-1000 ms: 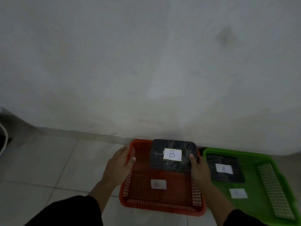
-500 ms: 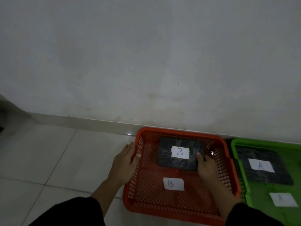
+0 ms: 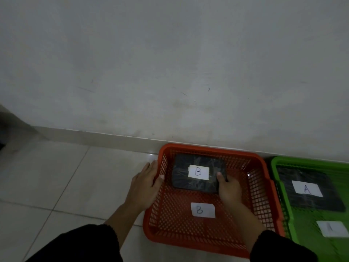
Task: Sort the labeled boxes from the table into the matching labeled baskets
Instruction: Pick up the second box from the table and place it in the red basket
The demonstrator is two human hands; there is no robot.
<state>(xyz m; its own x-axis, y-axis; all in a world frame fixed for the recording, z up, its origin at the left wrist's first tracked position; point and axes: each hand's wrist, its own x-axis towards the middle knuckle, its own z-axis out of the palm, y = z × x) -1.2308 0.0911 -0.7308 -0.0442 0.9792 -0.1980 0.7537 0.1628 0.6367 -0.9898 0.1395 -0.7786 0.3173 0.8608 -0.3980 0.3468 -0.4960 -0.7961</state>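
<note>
A black box with a white "B" label (image 3: 188, 176) lies in the far part of the red basket (image 3: 260, 188), which stands on the floor and carries its own "B" label (image 3: 203, 210) on its bottom. My right hand (image 3: 229, 188) reaches into the basket and grips the box's right end, thumb on top. My left hand (image 3: 146, 183) holds the basket's left rim from outside. To the right, a green basket (image 3: 273, 163) holds a black box labeled "A" (image 3: 309, 193).
Both baskets stand on pale floor tiles close against a grey wall (image 3: 170, 63) with a low skirting. A second white label (image 3: 332, 228) lies on the green basket's bottom. Open tiled floor (image 3: 56, 186) extends to the left.
The B box has come down from above the basket's far rim and now rests inside the red basket. My left hand shifted onto the rim. The view has moved left.
</note>
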